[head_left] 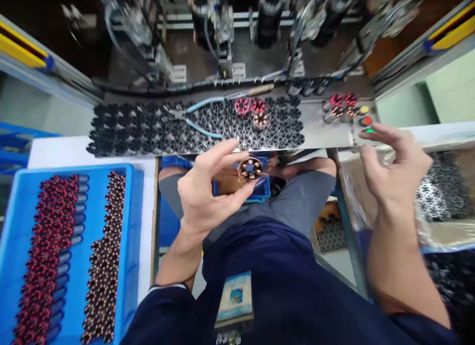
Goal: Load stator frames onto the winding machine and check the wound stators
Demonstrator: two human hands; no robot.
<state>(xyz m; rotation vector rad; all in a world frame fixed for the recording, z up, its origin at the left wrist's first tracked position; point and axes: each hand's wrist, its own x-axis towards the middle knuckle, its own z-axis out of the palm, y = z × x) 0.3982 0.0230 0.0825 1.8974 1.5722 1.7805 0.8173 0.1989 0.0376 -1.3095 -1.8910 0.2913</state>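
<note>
My left hand [208, 186] is raised over my lap and pinches a small round wound stator [250, 169] with copper coils between thumb and fingers. My right hand [393, 164] hovers to the right with its fingers spread and nothing in them, just below the coloured buttons [365, 121] and above a plastic-lined box of bare metal stator cores [441, 191]. A few wound stators [252, 110] stand on the shelf ahead, among many black parts.
A grey shelf [315, 132] holds rows of black parts [148, 127] and blue-handled pliers [200, 117]. A blue tray [133, 226] at left carries rows of red and copper wound stators. Machinery stands behind. Blue bins sit under the bench.
</note>
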